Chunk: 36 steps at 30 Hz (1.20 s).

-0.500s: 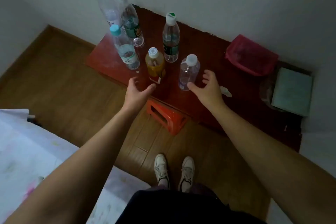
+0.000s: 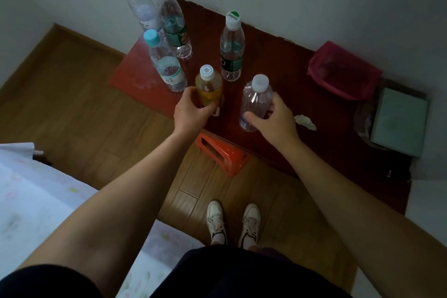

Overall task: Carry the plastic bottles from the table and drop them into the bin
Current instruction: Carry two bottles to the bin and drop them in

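Two gripped on table [image 2: 278, 60]: left hand [image 2: 191, 113] yellow bottle [image 2: 209, 87], right hand [image 2: 275, 121] clear bottle [image 2: 255, 101].

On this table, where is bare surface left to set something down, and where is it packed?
Bare: the stretch of table between the green-label bottle and the magenta bag, and the front strip between the crumpled tissue and the wrapped box. Crowded: the left corner, where three bottles bunch together.
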{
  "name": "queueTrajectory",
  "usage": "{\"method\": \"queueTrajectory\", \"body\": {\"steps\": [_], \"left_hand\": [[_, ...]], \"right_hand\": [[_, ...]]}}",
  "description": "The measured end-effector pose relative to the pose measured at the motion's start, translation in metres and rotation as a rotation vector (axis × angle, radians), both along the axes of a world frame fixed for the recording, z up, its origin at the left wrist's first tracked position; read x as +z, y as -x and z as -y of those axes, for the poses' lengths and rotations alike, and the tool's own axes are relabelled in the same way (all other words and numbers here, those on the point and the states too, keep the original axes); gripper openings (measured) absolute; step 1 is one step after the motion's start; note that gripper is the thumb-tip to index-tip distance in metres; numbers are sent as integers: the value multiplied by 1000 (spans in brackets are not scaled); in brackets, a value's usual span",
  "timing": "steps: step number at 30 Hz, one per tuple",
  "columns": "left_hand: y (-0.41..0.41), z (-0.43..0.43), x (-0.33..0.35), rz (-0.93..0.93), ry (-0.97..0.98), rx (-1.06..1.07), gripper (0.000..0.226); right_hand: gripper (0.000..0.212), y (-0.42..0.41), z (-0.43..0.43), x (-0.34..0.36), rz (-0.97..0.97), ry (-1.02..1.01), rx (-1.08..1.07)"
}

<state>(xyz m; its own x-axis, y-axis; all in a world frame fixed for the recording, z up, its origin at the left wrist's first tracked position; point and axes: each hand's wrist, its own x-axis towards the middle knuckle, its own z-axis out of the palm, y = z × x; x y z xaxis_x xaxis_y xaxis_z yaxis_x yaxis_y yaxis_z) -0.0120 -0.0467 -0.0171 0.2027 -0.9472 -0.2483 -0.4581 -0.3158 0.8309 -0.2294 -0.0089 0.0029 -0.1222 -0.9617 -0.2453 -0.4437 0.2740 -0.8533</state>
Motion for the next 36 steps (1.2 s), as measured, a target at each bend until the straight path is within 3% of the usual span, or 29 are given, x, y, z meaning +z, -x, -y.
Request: {"method": "queueTrajectory", "body": {"steps": [4, 9, 15, 20, 29, 36], "left_hand": [[-3, -21, 5, 1, 10, 9, 49], [-6, -55, 16, -156, -35, 106, 52], [-26, -157, 27, -276, -46, 149, 52], [-61, -287, 17, -222, -74, 455, 53], [-87, -494, 0, -250, -159, 1143, 49], [-103, -558, -2, -191, -209, 1311, 46]], "right_hand": [[53, 4, -29, 14, 13, -17, 22], [57, 20, -73, 27, 18, -49, 61], [47, 41, -131, 20, 23, -124, 208], [63, 33, -166, -5, -35, -254, 336], [60, -61, -194, -21, -86, -341, 746], [44, -149, -184, -10, -65, -288, 971]]}}
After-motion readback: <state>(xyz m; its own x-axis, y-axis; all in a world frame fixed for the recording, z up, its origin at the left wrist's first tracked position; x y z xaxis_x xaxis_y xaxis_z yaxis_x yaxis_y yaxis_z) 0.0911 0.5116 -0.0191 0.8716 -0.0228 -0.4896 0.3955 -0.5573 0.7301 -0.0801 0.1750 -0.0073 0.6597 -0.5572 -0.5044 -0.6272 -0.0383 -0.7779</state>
